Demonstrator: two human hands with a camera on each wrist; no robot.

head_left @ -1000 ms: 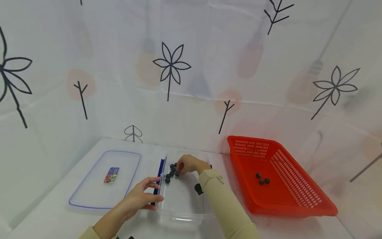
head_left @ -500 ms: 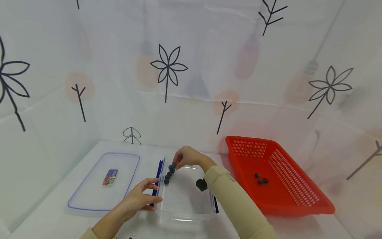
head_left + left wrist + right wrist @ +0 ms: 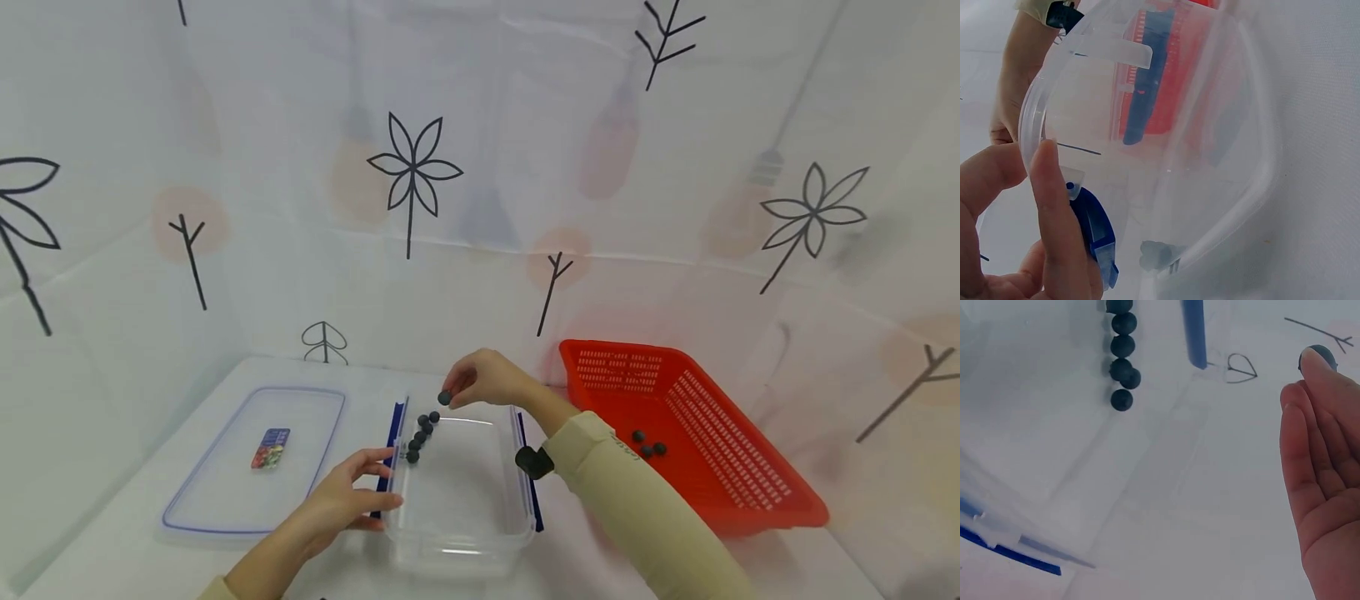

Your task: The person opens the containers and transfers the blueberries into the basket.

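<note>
A clear plastic food container (image 3: 457, 533) with blue side clips stands in the middle of the table. My left hand (image 3: 352, 496) holds its left wall; in the left wrist view, thumb and fingers (image 3: 1054, 219) pinch the rim beside a blue clip (image 3: 1094, 231). My right hand (image 3: 483, 379) is raised over the container's far end, pinching one dark blueberry (image 3: 445, 397) between thumb and fingertips. That blueberry (image 3: 1321, 357) also shows in the right wrist view. A row of blueberries (image 3: 420, 436) lies along the left side inside the container.
A red plastic basket (image 3: 757, 508) at the right holds a few blueberries (image 3: 647, 450). A flat clear lid (image 3: 217, 500) with a blue edge and a label lies at the left. Behind the table hangs a printed white curtain (image 3: 480, 150).
My right hand has come up from the blueberries in the container, carrying one away from the row. The left hand keeps its hold on the container's wall.
</note>
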